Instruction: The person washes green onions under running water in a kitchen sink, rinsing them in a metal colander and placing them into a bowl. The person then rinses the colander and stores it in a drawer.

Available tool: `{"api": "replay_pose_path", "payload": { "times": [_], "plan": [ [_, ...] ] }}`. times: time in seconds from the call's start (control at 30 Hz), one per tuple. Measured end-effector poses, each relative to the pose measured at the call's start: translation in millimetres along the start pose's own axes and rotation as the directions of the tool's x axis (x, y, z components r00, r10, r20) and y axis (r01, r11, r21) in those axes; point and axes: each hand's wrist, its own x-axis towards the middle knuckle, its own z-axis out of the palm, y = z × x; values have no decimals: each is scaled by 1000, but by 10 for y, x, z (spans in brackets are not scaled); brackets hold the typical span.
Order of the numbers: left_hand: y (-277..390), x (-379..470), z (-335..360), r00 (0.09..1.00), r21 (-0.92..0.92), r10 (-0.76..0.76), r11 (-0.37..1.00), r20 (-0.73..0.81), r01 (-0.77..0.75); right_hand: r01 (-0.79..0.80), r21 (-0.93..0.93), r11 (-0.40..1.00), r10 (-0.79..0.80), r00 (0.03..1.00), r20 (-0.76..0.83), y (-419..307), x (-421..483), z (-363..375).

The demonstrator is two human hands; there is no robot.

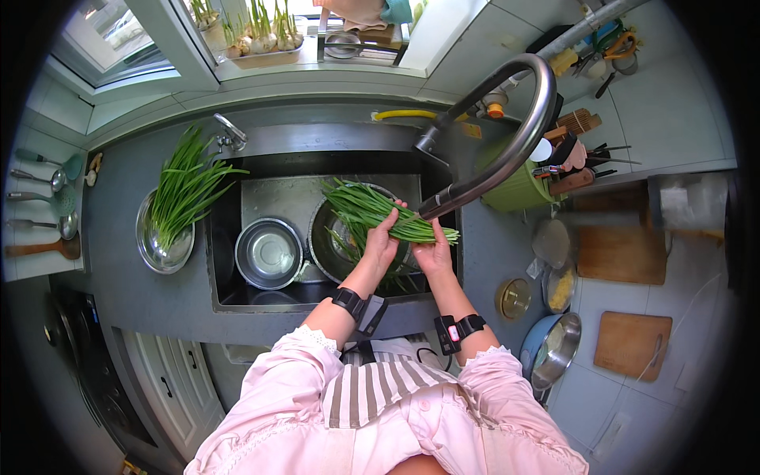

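Note:
A bunch of green garlic chives (380, 208) lies across both hands over the sink. My left hand (382, 238) supports its middle, fingers curled around the stalks. Around the pale cut ends on the right is my right hand (434, 249). Directly above those ends hangs the metal faucet spout (436, 205); a thin stream seems to fall on the chives. Below the bunch, a large metal basin (319, 240) holds some loose leaves. To its left in the sink stands a smaller metal bowl (269, 253). On the counter's left, another metal bowl (144, 237) holds more chives (187, 184).
A small chrome tap (231, 133) stands behind the sink's left side. Right of the sink are a green utensil holder (513, 178), a small glass bowl (513, 298) and a blue-sided metal basin (534, 344). Sprouting bulbs (264, 41) stand on the windowsill.

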Motion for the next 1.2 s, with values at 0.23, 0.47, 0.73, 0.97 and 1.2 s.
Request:
{"api": "replay_pose_path", "payload": {
  "times": [0.23,0.47,0.73,0.97,1.2],
  "plan": [
    [303,203,-185,985,-177,44,981,-166,-74,-28,-148,989,39,997,68,-441,-278,-37],
    [539,347,-452,995,-146,-53,988,-87,40,-48,-399,916,87,993,80,-557,-304,30],
    [922,-130,-512,772,78,-272,920,-574,383,355,-830,430,-48,927,372,-31,53,379],
    [731,-157,75,749,-304,-656,736,-99,605,904,-425,-46,463,397,793,24,19,640],
    [335,129,93,988,-329,-144,937,-50,120,483,-687,544,-23,827,562,115,-17,395]
  ]
}}
